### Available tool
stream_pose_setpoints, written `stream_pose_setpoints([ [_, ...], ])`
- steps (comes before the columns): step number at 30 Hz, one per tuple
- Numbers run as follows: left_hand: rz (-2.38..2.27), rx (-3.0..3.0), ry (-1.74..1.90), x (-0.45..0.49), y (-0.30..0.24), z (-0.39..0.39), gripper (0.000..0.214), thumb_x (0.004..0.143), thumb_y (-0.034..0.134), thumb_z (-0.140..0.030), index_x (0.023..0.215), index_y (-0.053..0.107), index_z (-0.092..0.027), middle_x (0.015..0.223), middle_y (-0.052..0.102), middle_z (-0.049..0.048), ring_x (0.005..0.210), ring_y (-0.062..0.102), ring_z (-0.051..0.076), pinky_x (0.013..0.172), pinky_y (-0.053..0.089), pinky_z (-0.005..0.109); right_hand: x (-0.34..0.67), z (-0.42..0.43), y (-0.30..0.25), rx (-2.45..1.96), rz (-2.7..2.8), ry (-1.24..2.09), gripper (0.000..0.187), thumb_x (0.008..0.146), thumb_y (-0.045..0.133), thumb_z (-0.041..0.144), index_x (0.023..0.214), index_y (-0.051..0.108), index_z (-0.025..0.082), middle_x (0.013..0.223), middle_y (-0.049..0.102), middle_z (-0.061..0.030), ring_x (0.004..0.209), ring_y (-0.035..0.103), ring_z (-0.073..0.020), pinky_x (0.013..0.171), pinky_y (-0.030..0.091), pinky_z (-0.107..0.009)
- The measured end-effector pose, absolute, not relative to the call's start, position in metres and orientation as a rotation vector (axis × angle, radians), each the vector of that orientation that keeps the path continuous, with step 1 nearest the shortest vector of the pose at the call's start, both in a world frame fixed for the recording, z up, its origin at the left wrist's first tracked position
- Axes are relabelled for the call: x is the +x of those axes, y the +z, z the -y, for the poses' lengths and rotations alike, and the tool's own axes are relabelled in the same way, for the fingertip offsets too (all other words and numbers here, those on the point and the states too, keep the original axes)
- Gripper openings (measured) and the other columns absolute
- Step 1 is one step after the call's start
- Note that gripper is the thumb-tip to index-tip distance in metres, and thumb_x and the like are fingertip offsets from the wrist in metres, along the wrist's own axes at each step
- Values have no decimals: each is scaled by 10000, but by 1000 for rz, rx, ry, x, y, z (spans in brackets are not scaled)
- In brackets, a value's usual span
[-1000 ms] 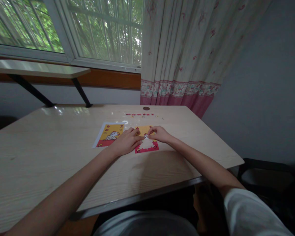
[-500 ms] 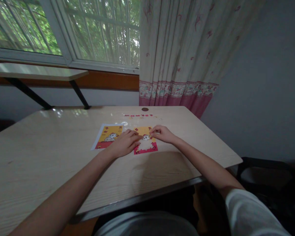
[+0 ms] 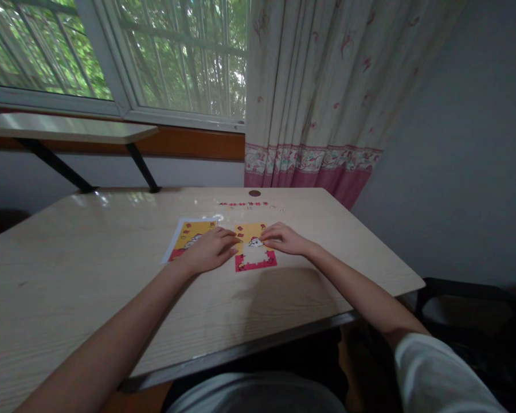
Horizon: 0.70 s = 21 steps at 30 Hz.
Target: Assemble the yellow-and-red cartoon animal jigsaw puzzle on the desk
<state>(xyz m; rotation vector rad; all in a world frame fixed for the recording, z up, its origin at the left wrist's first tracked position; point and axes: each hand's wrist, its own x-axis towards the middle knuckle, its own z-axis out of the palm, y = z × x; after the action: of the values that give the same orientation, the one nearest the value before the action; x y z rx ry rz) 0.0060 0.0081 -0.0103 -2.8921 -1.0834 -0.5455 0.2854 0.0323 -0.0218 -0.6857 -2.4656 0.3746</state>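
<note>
A small jigsaw puzzle [image 3: 255, 255] with a yellow top, a red bottom and a white figure lies on the wooden table [image 3: 90, 269]. My left hand [image 3: 209, 250] rests palm down on its left edge, fingers stretched flat. My right hand [image 3: 284, 238] lies at the puzzle's upper right corner, fingers extended and pressing near the edge. Left of the puzzle, partly under my left hand, lies a printed reference picture [image 3: 184, 236] with the same design. A row of loose puzzle pieces [image 3: 245, 204] sits farther back.
A window [image 3: 112, 51] and a patterned curtain [image 3: 327, 86] stand behind the table. A narrow shelf [image 3: 64, 127] on black brackets hangs at the left. A round cable hole [image 3: 254, 193] marks the table's far edge. A dark chair [image 3: 468, 310] stands at the right.
My right hand has drawn back from the puzzle's middle to its upper right corner and flattened. The left hand has shifted slightly left. The view tilted a little.
</note>
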Motion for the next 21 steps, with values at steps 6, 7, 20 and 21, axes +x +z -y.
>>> stream_pose_setpoints([
  [6,1110,-2915,-500,8,-9,-6,323,885,449,-336,1081,645,-169,1106,626,125,1013,563,254,887,431,404,280,-30,-24,-735,2565,301,214,852,589,291,1033,691,239,1075,656,-71,997,584,-180,902,403,-336],
  [7,1119,-2916,-488,8,-9,-6,324,885,448,-331,1084,643,-165,1108,625,125,1019,561,255,892,430,405,280,-30,-24,-733,2574,292,216,854,587,285,1039,689,240,1075,654,-70,998,582,-178,902,402,-337],
  [20,1144,-2926,-394,10,-5,-5,335,887,438,-314,1110,623,-147,1117,624,122,1048,551,250,926,411,390,282,-32,-25,-711,2634,247,236,868,572,267,1077,673,227,1086,626,-78,1012,558,-181,906,405,-344],
  [21,1145,-2926,-398,10,-5,-5,333,887,438,-314,1108,623,-148,1116,624,121,1048,551,251,924,413,390,282,-32,-24,-712,2636,250,235,871,567,268,1077,673,228,1091,625,-78,1014,556,-181,909,402,-344],
])
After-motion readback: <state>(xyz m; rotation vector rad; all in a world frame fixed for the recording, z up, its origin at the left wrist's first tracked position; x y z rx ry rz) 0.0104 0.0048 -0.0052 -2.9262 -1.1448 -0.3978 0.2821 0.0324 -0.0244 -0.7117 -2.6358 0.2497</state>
